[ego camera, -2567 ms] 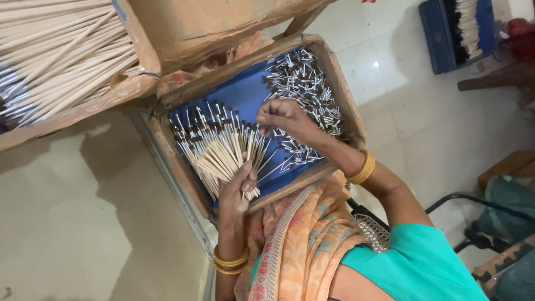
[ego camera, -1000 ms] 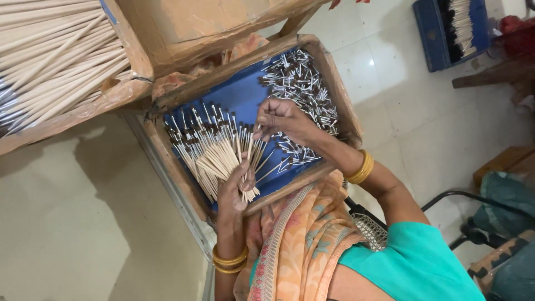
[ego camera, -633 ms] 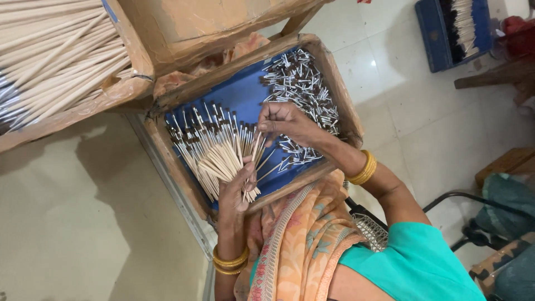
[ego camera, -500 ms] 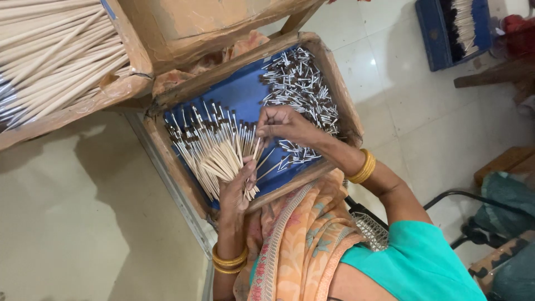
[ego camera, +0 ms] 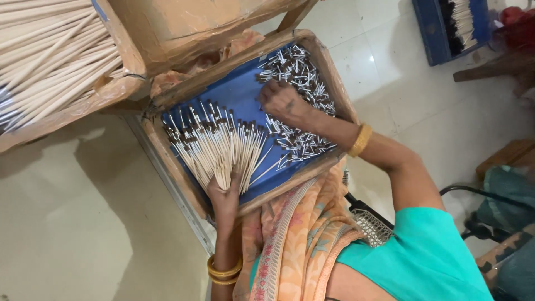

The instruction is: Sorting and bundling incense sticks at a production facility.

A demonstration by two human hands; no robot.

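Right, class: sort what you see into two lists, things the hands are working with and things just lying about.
In use: left hand gripping the fan of tipped sticks; right hand closed over the pile of short tipped pieces; blue-lined tray.
Lying about: box of long plain sticks; blue crate; black cable.

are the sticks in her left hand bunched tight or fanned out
Fanned out. The sticks spread from the left hand into a wide fan over the blue tray, dark tips apart.
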